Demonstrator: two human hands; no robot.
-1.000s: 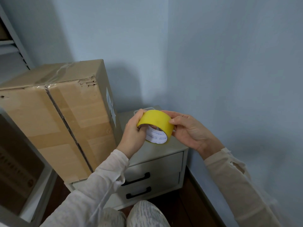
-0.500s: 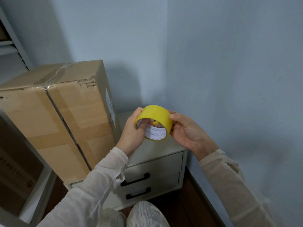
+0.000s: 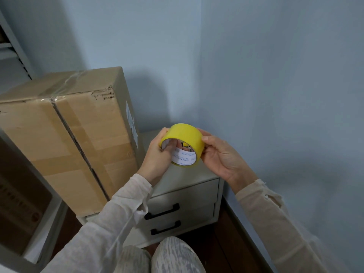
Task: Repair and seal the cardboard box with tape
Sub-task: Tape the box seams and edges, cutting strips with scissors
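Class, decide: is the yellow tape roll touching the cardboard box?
Apart. The head view shows the tape roll held by the left hand and right hand; a visible gap separates it from the cardboard box.

left hand (image 3: 157, 154) + right hand (image 3: 220, 154): grip yellow tape roll (image 3: 184, 134) | cardboard box (image 3: 65, 138): on drawer unit (image 3: 189, 198), torn top edge

Couldn't read the tiny print on the label (image 3: 183, 157) inside the tape roll (image 3: 184, 134). My left fingers (image 3: 173, 143) were half buried in its core, my right fingers (image 3: 206, 137) mostly behind it. The cardboard box (image 3: 78, 134) ran off the left edge; its side sticker (image 3: 131, 123) was unreadable.
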